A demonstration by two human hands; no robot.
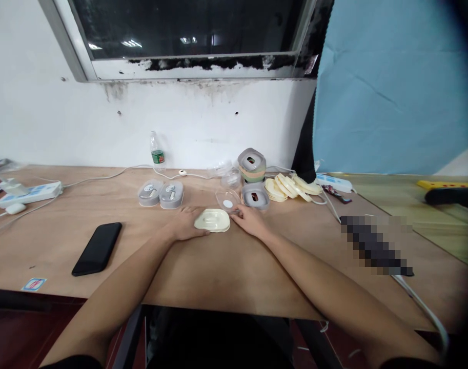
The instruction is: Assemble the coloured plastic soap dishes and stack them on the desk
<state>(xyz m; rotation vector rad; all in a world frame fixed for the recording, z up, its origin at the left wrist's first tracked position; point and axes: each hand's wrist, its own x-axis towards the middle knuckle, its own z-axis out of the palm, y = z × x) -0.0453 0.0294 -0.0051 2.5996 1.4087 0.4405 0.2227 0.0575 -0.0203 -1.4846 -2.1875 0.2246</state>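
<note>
A cream plastic tray [212, 220] lies flat on the wooden table [226, 271] between my two hands. My left hand [186, 224] rests palm down at its left edge, fingers touching it. My right hand [249, 220] lies at its right edge, fingertips against it and against a clear plastic lid [227, 200] just behind. A grey-lidded container [256, 195] stands right behind my right hand.
Two grey closed containers [161, 193] sit left of centre, a stack of grey and cream parts [251, 165] and fanned cream trays [291, 187] at the back. A black phone [97, 248], power strips [29, 194], cables and a water bottle [157, 150] lie around.
</note>
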